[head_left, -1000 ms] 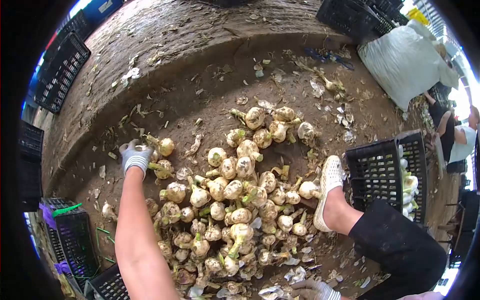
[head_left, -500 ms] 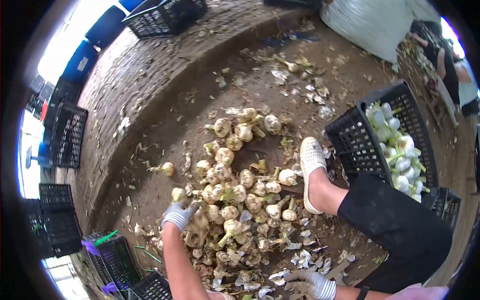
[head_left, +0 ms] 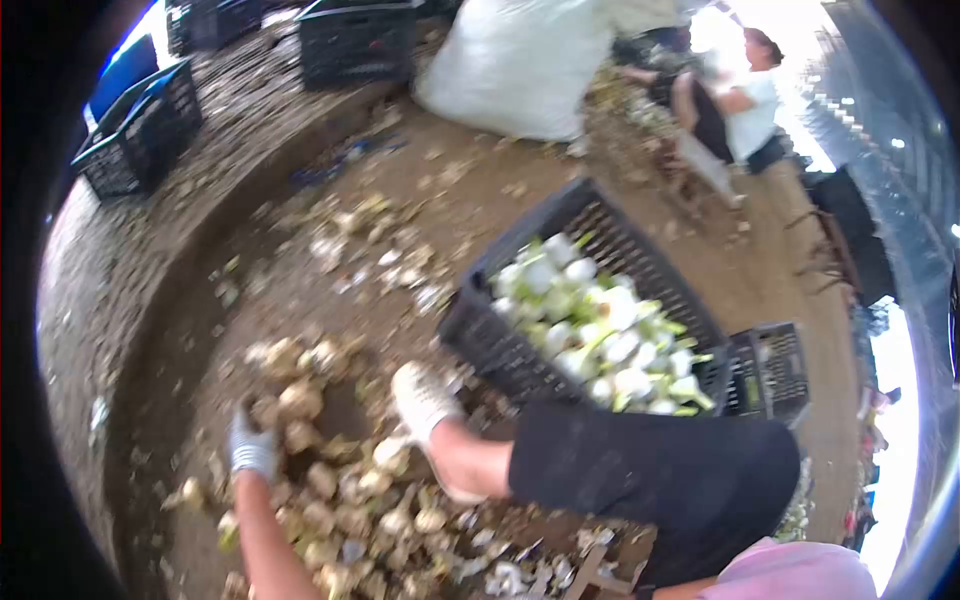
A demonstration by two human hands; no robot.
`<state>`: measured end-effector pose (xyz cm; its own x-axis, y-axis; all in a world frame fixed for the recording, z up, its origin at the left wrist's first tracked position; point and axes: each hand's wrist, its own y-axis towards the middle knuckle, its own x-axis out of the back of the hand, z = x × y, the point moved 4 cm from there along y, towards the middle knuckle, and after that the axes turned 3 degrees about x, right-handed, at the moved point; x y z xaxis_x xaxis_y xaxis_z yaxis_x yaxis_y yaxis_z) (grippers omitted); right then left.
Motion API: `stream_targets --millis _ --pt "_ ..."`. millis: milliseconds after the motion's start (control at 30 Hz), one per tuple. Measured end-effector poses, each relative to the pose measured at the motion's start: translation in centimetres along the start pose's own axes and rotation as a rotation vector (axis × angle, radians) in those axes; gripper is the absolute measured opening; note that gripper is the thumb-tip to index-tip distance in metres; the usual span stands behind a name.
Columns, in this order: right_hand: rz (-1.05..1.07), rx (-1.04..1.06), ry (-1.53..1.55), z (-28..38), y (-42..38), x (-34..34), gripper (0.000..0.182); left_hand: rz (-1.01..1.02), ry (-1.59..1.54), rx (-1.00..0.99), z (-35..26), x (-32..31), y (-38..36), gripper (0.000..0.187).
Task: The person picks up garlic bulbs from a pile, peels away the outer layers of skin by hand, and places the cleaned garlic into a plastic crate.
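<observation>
My left hand [head_left: 252, 445], in a grey-and-white striped glove, reaches to the left edge of a heap of unpeeled onion-like bulbs [head_left: 300, 400]. Its fingers look apart, close to a brownish bulb [head_left: 265, 410]; motion blur hides whether they touch it. Of my right arm, only the forearm [head_left: 685, 590] with a dark wristband shows at the bottom edge; the hand itself is out of the picture. Beyond my outstretched leg, a black plastic crate [head_left: 510, 345] holds many clean white bulbs with green stems [head_left: 620, 340].
My foot in a cream shoe [head_left: 425, 400] rests between heap and crate. A smaller black crate [head_left: 775, 370] stands to the right. Behind are a big white sack [head_left: 520, 70], more crates [head_left: 357, 45] and a seated person [head_left: 750, 105]. Loose skins litter the dirt floor.
The view has swung to the right, so the crate of white bulbs sits nearer the middle. My right hand has dropped out of view; my left hand is now farther up the heap's left side.
</observation>
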<state>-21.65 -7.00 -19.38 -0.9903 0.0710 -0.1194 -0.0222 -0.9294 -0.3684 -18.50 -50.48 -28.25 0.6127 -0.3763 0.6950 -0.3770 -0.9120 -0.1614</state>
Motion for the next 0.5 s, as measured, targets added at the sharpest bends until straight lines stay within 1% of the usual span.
stream_targets --millis 33,67,100,133,167,200,233,267,300,367,433,467,500 --pt "0.027 0.090 0.021 -0.6 -0.4 -0.7 0.022 0.011 -0.325 -0.007 3.5 0.0 -0.5 0.051" --pt "0.068 0.068 -0.028 -0.5 -0.4 -0.6 0.024 0.023 -0.248 0.040 -1.7 3.6 -4.8 0.051" --pt "0.118 0.054 -0.069 1.0 0.3 -0.1 0.026 0.037 -0.576 0.105 -1.9 5.4 -8.3 0.051" --pt "0.133 -0.136 0.155 2.5 0.4 0.0 0.028 0.144 -0.732 0.340 -2.4 9.7 -12.2 0.055" --pt "0.150 -0.145 0.204 2.6 0.1 -0.2 0.029 0.066 -0.825 0.265 -3.8 8.1 -17.1 0.058" --pt "0.168 -0.156 0.253 2.7 -0.1 -0.4 0.030 0.027 -1.045 0.148 -4.4 8.1 -21.7 0.069" --pt "0.143 -0.209 0.412 3.2 -0.5 -0.8 0.031 0.023 -1.138 0.281 -7.2 8.3 -26.3 0.071" --pt "0.111 -0.261 0.570 4.9 -0.5 -1.2 0.031 -0.010 -1.143 0.330 -8.0 8.1 -30.3 0.070" --pt "0.054 -0.564 0.971 5.9 -1.0 -1.8 0.032 0.024 -1.124 0.336 -8.5 7.8 -33.7 0.072" --pt "0.149 -0.515 1.094 6.2 -1.5 -3.2 0.027 0.020 -0.962 0.330 -7.5 6.4 -40.6 0.074" --pt "0.104 -0.617 0.820 4.6 -2.8 -4.7 0.021 0.085 -1.241 0.289 -10.6 6.4 -44.8 0.075" --pt "0.149 -0.606 0.803 5.1 -3.6 -5.0 0.019 0.004 -1.150 0.245 -10.9 6.9 -46.3 0.077" --pt "0.127 -0.569 0.753 5.5 -4.1 -5.7 0.020 -0.035 -1.150 0.187 -11.2 7.9 -47.5 0.077"
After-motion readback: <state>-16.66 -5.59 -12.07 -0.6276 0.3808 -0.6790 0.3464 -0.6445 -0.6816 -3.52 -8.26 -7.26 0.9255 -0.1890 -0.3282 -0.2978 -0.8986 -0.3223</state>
